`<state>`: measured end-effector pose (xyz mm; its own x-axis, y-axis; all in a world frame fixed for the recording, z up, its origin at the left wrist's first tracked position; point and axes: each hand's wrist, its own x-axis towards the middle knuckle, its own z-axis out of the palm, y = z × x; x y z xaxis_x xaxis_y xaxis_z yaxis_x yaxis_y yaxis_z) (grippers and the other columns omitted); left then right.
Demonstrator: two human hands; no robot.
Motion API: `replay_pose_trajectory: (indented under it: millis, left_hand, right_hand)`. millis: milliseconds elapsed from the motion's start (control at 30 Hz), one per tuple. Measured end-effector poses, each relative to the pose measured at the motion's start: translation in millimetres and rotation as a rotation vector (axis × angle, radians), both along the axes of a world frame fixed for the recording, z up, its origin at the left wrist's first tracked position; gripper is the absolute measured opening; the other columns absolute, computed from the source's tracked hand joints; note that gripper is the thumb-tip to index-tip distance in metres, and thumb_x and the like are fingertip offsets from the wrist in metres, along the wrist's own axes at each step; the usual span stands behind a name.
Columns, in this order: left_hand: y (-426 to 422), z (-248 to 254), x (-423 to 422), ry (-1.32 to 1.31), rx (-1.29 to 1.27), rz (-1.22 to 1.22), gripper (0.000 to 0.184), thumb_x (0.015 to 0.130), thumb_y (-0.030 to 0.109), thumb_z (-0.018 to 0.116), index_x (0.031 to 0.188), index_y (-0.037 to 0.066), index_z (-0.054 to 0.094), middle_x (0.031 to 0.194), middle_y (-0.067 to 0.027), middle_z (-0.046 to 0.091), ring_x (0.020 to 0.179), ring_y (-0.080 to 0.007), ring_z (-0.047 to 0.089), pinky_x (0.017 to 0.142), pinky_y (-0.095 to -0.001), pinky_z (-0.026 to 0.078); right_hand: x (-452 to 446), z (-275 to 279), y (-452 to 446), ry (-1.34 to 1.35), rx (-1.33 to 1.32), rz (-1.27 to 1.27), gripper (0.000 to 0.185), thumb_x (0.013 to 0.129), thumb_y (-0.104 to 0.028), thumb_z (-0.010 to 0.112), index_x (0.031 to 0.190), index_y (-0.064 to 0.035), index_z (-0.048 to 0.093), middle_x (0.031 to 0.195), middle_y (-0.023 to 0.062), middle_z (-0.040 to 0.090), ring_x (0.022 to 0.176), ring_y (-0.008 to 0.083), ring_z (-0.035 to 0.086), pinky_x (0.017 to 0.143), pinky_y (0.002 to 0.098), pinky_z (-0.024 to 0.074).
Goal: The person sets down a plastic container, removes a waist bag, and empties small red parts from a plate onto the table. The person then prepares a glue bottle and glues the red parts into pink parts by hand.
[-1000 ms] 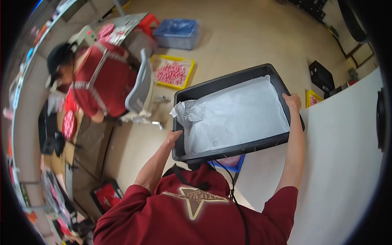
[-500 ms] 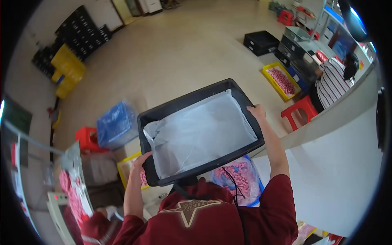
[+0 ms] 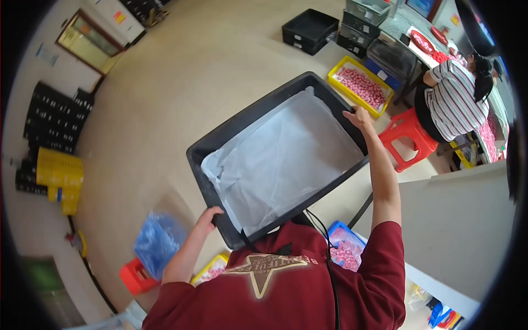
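- Beige floor [image 3: 137, 110] fills most of the view; a counter [image 3: 396, 27] stands at about 1 o'clock, with a seated person [image 3: 456, 102] in a striped top between 2 and 3 o'clock, on a red stool [image 3: 401, 122].
- Position: the black tray [image 3: 256, 116] lies at the centre of the view, before the wearer's chest, its long axis slanting from about 8 to 2 o'clock.
- Left hand [image 3: 208, 218]: closed on the tray's short rim at about 8 o'clock, thumb over the edge; the fingers beneath are hidden.
- Right hand [image 3: 359, 117]: closed on the opposite short rim at about 2 o'clock, thumb over the inner edge; its undergrip is likewise concealed.
- Step in hand, as judged from the grip: a two-handed carry or hold. The next move would call for equal support at both ends and a level tray.
- Appearance: oblong, dark, raised-walled and open above. A thin white liner [image 3: 286, 159] covers the base, smooth toward 2 o'clock, creased and bunched toward 8 o'clock; nothing is seen lying upon it.
- Surroundings: a yellow tray [image 3: 341, 88] of pink pieces rests on the floor between 1 and 2 o'clock; crumpled blue plastic [image 3: 159, 242] appears near 8 o'clock.
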<state>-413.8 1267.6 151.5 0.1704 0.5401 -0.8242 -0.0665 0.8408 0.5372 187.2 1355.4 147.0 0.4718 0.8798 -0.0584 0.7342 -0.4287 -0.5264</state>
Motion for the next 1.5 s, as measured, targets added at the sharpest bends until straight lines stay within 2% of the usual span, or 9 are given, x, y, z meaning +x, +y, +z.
replay_pose_trajectory:
  millis: [233,333,467,600,867,933,1200,1333,1500]
  left_hand:
    - [212.7,15.1,109.8,-0.109,-0.015,0.069,0.020,0.067,0.006,0.058,0.086,0.002,0.057,0.079,-0.0060,0.060,0.076,-0.0188,0.059,0.071,-0.0322,0.051]
    - [336.3,-36.2,146.8,-0.096,0.015,0.133,0.022,0.065,0.005,0.059,0.087,0.005,0.057,0.083,-0.0068,0.059,0.080,-0.0209,0.058,0.071,-0.0377,0.052]
    - [519.0,-73.8,236.1,-0.048,-0.060,0.031,0.025,0.064,0.012,0.060,0.087,0.007,0.052,0.085,-0.0079,0.052,0.081,-0.0272,0.055,0.071,-0.0467,0.052]
    - [662.2,-75.9,347.6,0.036,0.044,0.108,0.031,0.064,0.012,0.058,0.092,0.005,0.048,0.093,-0.0124,0.045,0.082,-0.0325,0.053,0.064,-0.0567,0.052]
    - [908.1,-167.9,541.6,-0.073,-0.029,0.138,0.042,0.062,0.009,0.058,0.101,0.002,0.044,0.101,-0.0167,0.044,0.094,-0.0381,0.049,0.077,-0.0687,0.040]
    - [954.8,-184.6,596.8,-0.053,-0.047,0.107,0.044,0.062,0.009,0.058,0.103,0.002,0.044,0.103,-0.0166,0.044,0.096,-0.0383,0.048,0.077,-0.0691,0.039]
    - [1107.3,-294.4,825.6,-0.039,-0.091,0.222,0.052,0.062,0.007,0.059,0.110,0.004,0.039,0.104,-0.0150,0.047,0.090,-0.0365,0.052,0.070,-0.0615,0.047]
    - [1146.8,-374.0,886.9,-0.112,-0.121,0.195,0.040,0.064,0.008,0.061,0.100,0.007,0.042,0.092,-0.0090,0.049,0.082,-0.0263,0.054,0.064,-0.0476,0.051]
    - [1167.8,-473.9,902.6,-0.086,-0.202,0.186,0.034,0.065,0.008,0.061,0.096,0.009,0.048,0.089,-0.0058,0.052,0.079,-0.0197,0.055,0.067,-0.0364,0.051]
  right_hand:
    - [82.0,31.8,189.8,-0.256,0.515,-0.077,0.035,0.073,-0.026,0.067,0.099,-0.0032,0.064,0.101,0.0176,0.062,0.094,0.0295,0.059,0.082,0.0362,0.0454]
    - [112.2,42.4,231.8,0.104,0.622,-0.165,0.027,0.077,-0.021,0.065,0.098,-0.0034,0.065,0.097,0.0155,0.063,0.088,0.0246,0.061,0.078,0.0320,0.0465]
    - [106.7,43.9,231.8,-0.069,0.481,-0.291,0.023,0.083,-0.019,0.058,0.095,0.0004,0.063,0.084,0.0133,0.063,0.078,0.0184,0.060,0.070,0.0287,0.0461]
    - [60.5,-14.8,210.3,0.471,0.299,-0.495,0.022,0.085,-0.021,0.057,0.087,0.0001,0.063,0.070,-0.0010,0.057,0.064,0.0068,0.049,0.057,0.0227,0.0404]
    - [62.8,-96.5,282.3,0.980,0.068,-1.107,0.029,0.080,-0.021,0.061,0.098,0.0020,0.063,0.081,0.0085,0.063,0.071,0.0153,0.061,0.059,0.0275,0.0479]
    - [91.2,-84.1,331.3,0.939,0.029,-1.060,0.029,0.081,-0.022,0.061,0.098,0.0023,0.062,0.083,0.0089,0.064,0.072,0.0152,0.061,0.059,0.0274,0.0478]
    - [136.8,-50.1,465.5,0.795,-0.135,-1.009,0.027,0.083,-0.023,0.059,0.097,0.0007,0.064,0.076,0.0050,0.064,0.069,0.0113,0.059,0.061,0.0245,0.0466]
    - [109.3,-55.9,505.6,0.970,-0.279,-1.314,0.029,0.083,-0.022,0.059,0.100,0.0016,0.063,0.083,0.0087,0.065,0.073,0.0138,0.061,0.062,0.0262,0.0481]
    - [89.1,-34.7,564.4,1.121,-0.466,-1.313,0.033,0.083,-0.024,0.060,0.104,0.0012,0.061,0.088,0.0091,0.066,0.080,0.0154,0.062,0.068,0.0269,0.0494]
